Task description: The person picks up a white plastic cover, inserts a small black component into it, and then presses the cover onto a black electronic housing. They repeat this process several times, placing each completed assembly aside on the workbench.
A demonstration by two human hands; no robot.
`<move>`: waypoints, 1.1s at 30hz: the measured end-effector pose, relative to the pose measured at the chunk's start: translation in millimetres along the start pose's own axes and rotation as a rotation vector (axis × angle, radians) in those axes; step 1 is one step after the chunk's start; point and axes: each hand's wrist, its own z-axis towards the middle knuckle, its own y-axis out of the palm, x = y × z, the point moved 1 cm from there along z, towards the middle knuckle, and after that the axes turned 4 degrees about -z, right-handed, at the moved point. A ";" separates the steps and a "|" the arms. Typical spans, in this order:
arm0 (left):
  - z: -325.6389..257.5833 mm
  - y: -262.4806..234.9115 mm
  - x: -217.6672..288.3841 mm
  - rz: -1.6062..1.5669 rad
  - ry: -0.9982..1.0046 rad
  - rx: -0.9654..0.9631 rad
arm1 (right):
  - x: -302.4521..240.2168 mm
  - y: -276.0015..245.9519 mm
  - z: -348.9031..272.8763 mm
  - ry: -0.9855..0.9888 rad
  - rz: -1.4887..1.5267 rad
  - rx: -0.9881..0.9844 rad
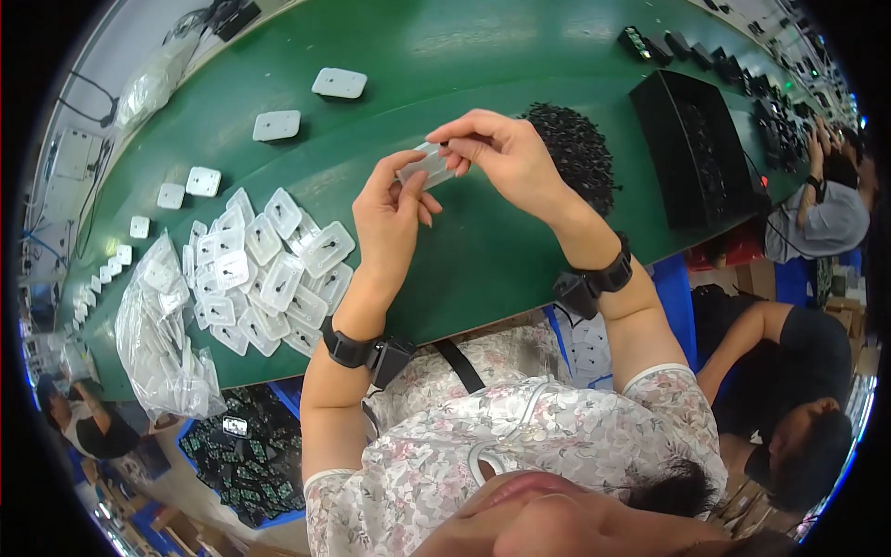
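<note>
Above the green table (492,246), my left hand (390,209) grips a translucent plastic cover (427,169) by its edges, thumb on the near side. At the cover's far end, my right hand (510,158) is closed in a pinch on a small black part (444,145), mostly hidden by the fingertips. A heap of small black parts (571,153) lies just right of my right hand. Left of my left forearm is a pile of similar clear covers (280,278), many with a black piece in the middle.
White rectangular cases (340,83) stand in a line along the far and left side. A clear plastic bag (162,343) lies beside the covers. To the right stands a black bin (682,158). Below the table edge sits a blue crate (264,455) of circuit boards. Co-workers (789,371) sit at the right.
</note>
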 end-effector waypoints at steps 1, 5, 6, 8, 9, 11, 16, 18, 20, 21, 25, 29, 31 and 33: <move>-1.1 0.4 2.3 0.002 -0.006 0.016 | 2.6 3.8 -2.5 0.058 0.046 -0.029; -6.1 2.2 11.5 0.101 0.101 0.010 | 1.5 9.0 -11.4 0.183 0.119 -0.075; -7.7 2.1 11.9 0.178 0.166 -0.012 | 2.2 10.7 -13.5 0.192 0.119 -0.085; -7.6 0.2 11.0 0.212 0.204 -0.027 | 3.4 13.3 -15.3 0.097 0.033 -0.029; -8.0 -0.4 10.5 0.247 0.248 -0.050 | 5.1 13.8 -15.8 0.103 0.034 -0.036; -8.6 -1.7 11.9 0.285 0.270 -0.049 | 5.1 13.7 -16.3 0.129 0.044 -0.043; -7.7 -1.0 12.0 0.147 0.166 -0.026 | 2.2 13.6 -16.6 0.071 -0.114 -0.002; -8.0 -1.1 10.3 -0.034 0.039 0.002 | 2.7 11.0 -15.5 -0.006 -0.228 0.029; -9.6 -1.1 9.1 -0.062 0.022 -0.018 | 2.3 9.3 -16.1 -0.144 -0.358 0.020; -9.8 -0.9 8.8 -0.091 0.003 -0.036 | 0.4 8.5 -16.2 -0.146 -0.357 0.023; -10.3 2.6 14.3 -0.221 -0.043 -0.073 | -2.8 6.3 -18.4 -0.210 -0.433 0.055; -10.9 6.9 21.5 -0.443 -0.282 -0.107 | 1.1 3.9 -13.7 -0.328 -0.491 0.328; -17.6 13.4 17.1 -0.499 -0.372 -0.221 | 9.8 6.8 -16.0 -0.236 -0.352 0.266; -25.7 17.7 13.0 -0.479 -0.364 -0.335 | 18.1 9.0 -17.4 -0.153 -0.213 0.158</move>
